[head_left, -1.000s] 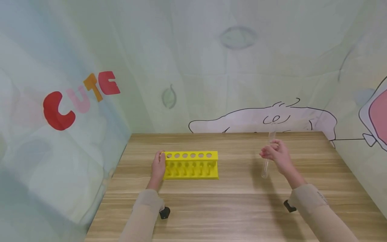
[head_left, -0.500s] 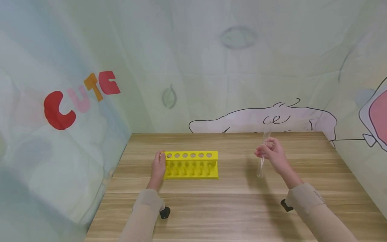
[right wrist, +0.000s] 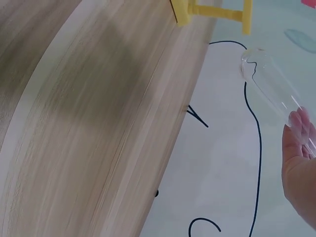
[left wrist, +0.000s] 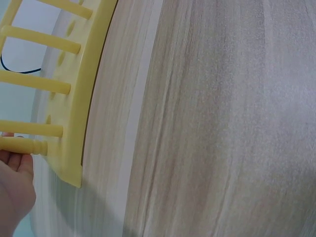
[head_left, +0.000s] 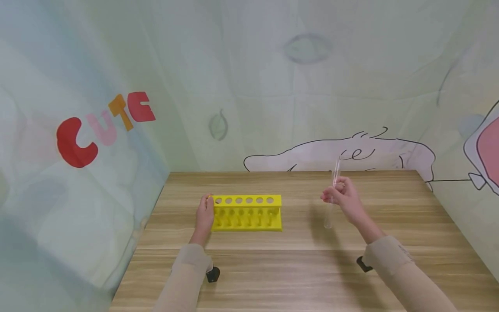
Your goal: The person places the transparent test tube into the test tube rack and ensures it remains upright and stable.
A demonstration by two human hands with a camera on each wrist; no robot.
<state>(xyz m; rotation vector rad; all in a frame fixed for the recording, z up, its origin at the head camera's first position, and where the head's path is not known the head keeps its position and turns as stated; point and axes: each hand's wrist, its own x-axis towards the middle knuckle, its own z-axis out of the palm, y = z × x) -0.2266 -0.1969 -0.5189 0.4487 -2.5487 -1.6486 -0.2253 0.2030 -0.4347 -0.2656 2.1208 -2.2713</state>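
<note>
On the wooden table (head_left: 312, 268), left hand (head_left: 204, 215) fingers gripping yellow rack (head_left: 247, 212) end, right hand (head_left: 343, 197) fingers pinching upright glass tube (head_left: 332, 195).

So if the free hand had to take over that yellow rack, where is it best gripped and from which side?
By its bare right end, coming in from the right. The yellow rack stands upright on the table, long and narrow, and the left hand already holds its left end. The right hand pinches a glass tube, so it would probably have to free its fingers first.
</note>
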